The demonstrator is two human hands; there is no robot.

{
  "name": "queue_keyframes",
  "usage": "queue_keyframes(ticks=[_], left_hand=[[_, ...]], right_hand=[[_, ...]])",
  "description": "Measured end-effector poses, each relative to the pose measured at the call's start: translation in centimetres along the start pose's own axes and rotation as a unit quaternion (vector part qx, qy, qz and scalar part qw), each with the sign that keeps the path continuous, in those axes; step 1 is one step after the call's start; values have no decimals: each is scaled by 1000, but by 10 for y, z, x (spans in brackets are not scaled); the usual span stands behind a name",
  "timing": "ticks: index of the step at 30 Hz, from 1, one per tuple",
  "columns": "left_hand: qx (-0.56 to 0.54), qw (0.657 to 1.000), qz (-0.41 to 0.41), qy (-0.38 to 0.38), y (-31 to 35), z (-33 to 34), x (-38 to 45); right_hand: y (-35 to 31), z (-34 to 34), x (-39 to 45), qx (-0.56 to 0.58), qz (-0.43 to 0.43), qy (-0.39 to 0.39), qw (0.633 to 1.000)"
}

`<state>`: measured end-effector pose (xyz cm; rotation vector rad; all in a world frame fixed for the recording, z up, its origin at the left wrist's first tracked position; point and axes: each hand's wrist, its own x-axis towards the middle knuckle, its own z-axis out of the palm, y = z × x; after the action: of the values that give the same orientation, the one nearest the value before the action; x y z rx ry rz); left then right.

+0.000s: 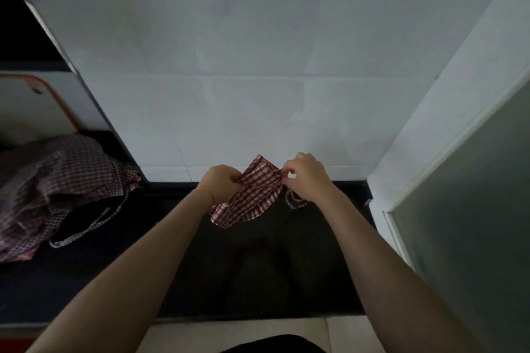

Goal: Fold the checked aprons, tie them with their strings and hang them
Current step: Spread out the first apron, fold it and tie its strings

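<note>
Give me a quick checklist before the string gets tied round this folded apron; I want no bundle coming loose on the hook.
1. Both hands on the bundle: ok, left hand and right hand pinch the folded apron.
2. Fold compact: ok, though its lower edge hangs loose.
3. String free to wrap: ok, string dangles below the right hand.
4. Knot started: cannot tell.
5. More aprons waiting: ok, unfolded pile lies on the counter.
6. Hook in reach: cannot tell, none in view.

Two hands: left (pixel 219 186) at six o'clock, right (pixel 305 173) beside it. One folded apron (pixel 252 195) between them; an apron heap (pixel 57 186) at nine o'clock, count unclear.
</note>
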<state>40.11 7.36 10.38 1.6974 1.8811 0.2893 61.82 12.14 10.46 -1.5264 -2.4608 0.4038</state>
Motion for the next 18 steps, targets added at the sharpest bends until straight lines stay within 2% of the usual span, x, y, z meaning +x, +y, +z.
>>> queue_keyframes(ticks=[2,6,8,9,11,14,16,18], left_hand=[[-32,999,2,-13,-2,-15,-1],[-168,984,-21,-48,-7,-35,-7],[-194,980,-32,-41,-11,-41,-9],[-184,982,-31,-27,-13,-44,-9],[-95,995,-25,23,-17,-53,-12],[107,991,27,71,-16,-65,-19],[192,976,98,45,-11,-68,-23],[202,966,163,7,-10,-69,-29]], right_hand=[[-13,-14,-5,65,13,-18,998],[-49,-32,-13,196,79,-24,977],[-63,-35,-17,209,99,-20,973],[-69,-36,-20,180,97,-12,979],[-85,-40,-27,101,73,-25,992],[-122,-48,-36,17,17,-132,991],[-147,-58,-35,-24,-10,-180,983],[-162,-75,-30,-22,-19,-191,981]])
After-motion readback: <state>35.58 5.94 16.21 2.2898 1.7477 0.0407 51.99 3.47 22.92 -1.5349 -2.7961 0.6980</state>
